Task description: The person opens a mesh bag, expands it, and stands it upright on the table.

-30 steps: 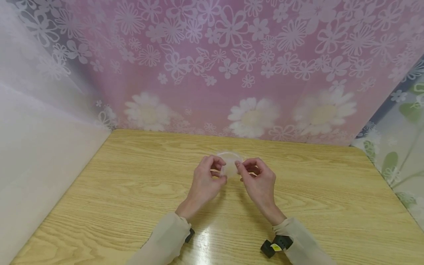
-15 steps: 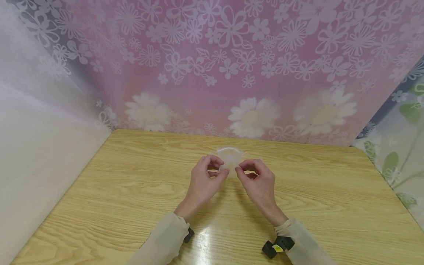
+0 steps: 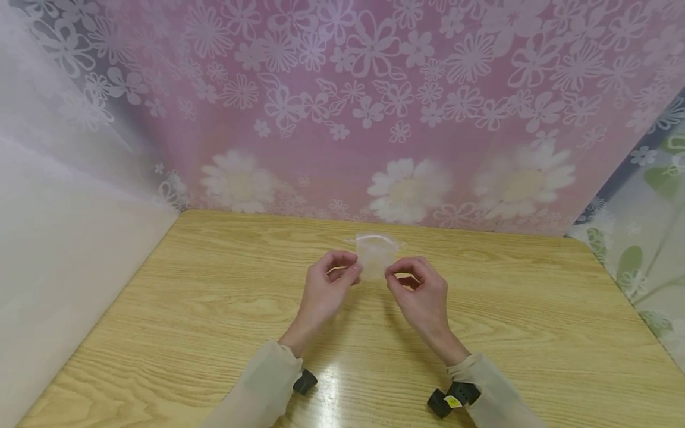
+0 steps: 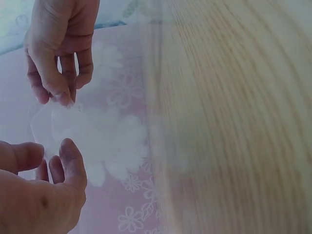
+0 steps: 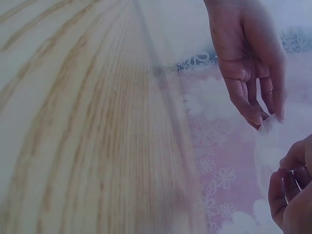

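A small sheer white pouch (image 3: 377,254), with thin string ends at its two upper corners, is held up between the two hands over the table. My left hand (image 3: 323,291) pinches its left side between thumb and fingers. On the opposite side, my right hand (image 3: 424,297) pinches the lower right edge with thumb and forefinger. From the right wrist, the pouch (image 5: 265,148) shows bunched a little at the left fingertips. Its see-through film (image 4: 53,122) spans the gap between both hands in the left wrist view.
A wood-grain table (image 3: 214,297) lies under the hands. Behind it hangs a pink floral curtain (image 3: 321,131), with a pale sheet (image 3: 69,238) on the left and a leaf-patterned one (image 3: 653,238) on the right. Dark bands with small devices (image 3: 455,398) sit at both wrists.
The pouch has risen into fuller view above the fingers and looks spread wider. The left hand has shifted slightly left and its grip has moved to the pouch's side; the right has moved down its edge.
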